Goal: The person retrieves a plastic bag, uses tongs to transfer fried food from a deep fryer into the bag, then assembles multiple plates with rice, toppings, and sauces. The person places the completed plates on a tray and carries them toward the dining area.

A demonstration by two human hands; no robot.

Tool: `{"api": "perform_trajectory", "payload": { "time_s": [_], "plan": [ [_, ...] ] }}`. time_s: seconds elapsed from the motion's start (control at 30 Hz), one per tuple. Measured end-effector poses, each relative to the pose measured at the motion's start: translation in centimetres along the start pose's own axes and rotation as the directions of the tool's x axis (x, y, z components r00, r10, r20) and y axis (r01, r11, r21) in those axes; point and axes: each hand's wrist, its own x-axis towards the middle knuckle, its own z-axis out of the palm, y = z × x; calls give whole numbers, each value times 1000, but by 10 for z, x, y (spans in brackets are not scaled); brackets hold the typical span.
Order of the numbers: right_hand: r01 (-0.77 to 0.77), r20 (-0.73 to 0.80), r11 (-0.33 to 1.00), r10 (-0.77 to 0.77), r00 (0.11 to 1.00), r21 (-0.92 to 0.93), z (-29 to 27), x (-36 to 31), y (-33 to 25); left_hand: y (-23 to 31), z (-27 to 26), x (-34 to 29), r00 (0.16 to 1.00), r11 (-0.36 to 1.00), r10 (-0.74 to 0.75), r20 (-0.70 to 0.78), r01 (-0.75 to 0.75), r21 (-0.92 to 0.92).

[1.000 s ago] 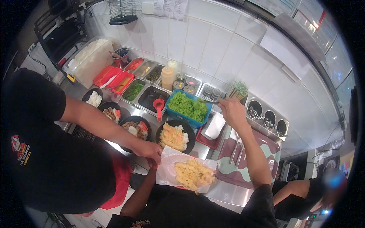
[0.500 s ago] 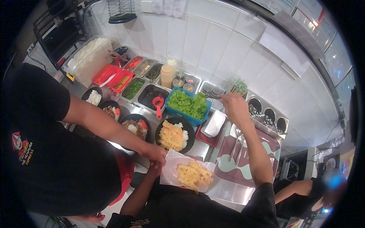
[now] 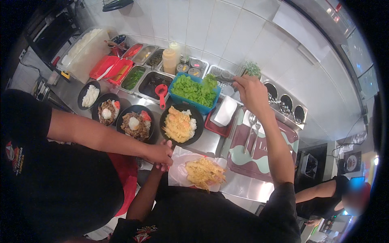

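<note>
My right hand (image 3: 252, 92) is closed on slim metal tongs (image 3: 225, 79). Their tips reach a lettuce leaf (image 3: 209, 82) at the right end of a blue container (image 3: 192, 104) full of green lettuce. My left hand (image 3: 161, 167) sits by the left edge of a paper-lined serving (image 3: 178, 172) of battered fried food (image 3: 205, 172). A co-worker's hand (image 3: 157, 152) overlaps it, hiding my fingers. Just beyond is a black bowl (image 3: 164, 135) of rice topped with golden fried pieces (image 3: 178, 124).
Two bowls of meat, egg and rice (image 3: 135, 123) and a bowl of white rice (image 3: 90, 96) line the left. Behind stand topping trays (image 3: 131, 79) and sauce bottles (image 3: 170, 60). Rightward are napkins (image 3: 223, 111), a patterned tray with cutlery (image 3: 261, 162) and another person (image 3: 324, 194).
The view has tilted, so the counter sits higher in the picture. My tongs and the lettuce leaf have risen slightly at the container. The co-worker's body has shifted left, uncovering the bowls.
</note>
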Motion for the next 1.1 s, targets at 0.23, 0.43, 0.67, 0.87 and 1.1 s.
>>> {"api": "perform_trajectory", "payload": {
  "time_s": [0.23,0.43,0.67,0.87,1.1],
  "plan": [
    [-16,2,1000,16,1000,-27,-1,-7,4,-17,1,14,988,986,-134,76,141,-90],
    [-72,-13,996,72,997,43,-14,1,-13,-165,96,108,607,243,380,-698,-793,-558],
    [-73,-96,994,80,992,75,-29,-15,-11,-85,42,73,960,890,115,-255,-213,-404],
    [-86,-45,981,95,994,176,-67,-26,-43,-90,86,70,363,-63,500,-786,-890,-451],
    [-40,7,940,39,999,339,-81,-42,-64,-67,88,53,674,212,-170,-718,-687,-695]
  ]
}}
